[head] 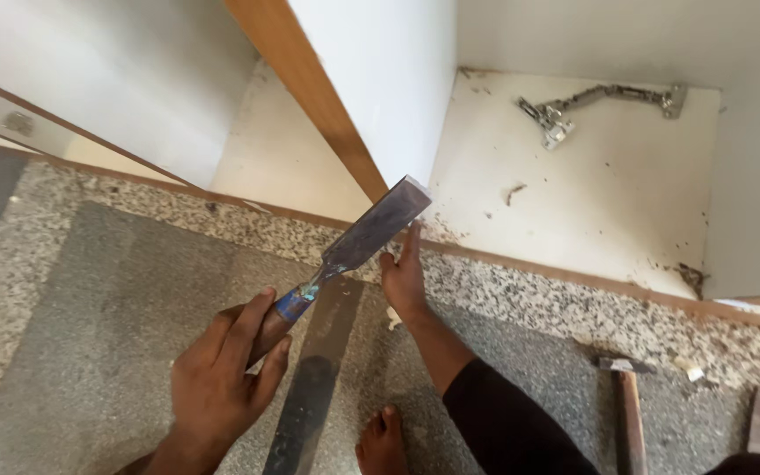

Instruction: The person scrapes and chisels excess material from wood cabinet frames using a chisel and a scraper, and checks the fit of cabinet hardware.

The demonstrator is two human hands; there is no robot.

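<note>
The left hand (222, 378) is coming in from 7 o'clock, with the back of the hand facing the camera. Its fingers are wrapped together around the handle of a chisel (358, 242), and the thumb is lying along the handle toward the blade. The chisel is pointing up to 1 o'clock, tilted, with its wide flat blade ending just beside the wooden edge of the cabinet panel (310, 88).

The right hand (404, 277) is reaching forward from 5 o'clock, the arm in a dark sleeve (512, 422). Its fingers are kept straight and pressed together, pointing to 12 o'clock, and the fingertips are lying right under the chisel blade, near the cabinet's bottom edge. I cannot tell if they are touching the blade.

A long flat metal strip (314, 378) is lying on the granite floor (90, 290) between the two hands. At 4 o'clock a hammer (626, 396) is resting on the floor. At 1 o'clock a metal hinge (591, 105) is lying on the white cabinet floor (609, 202). A bare foot (382, 444) is showing at 6 o'clock.
</note>
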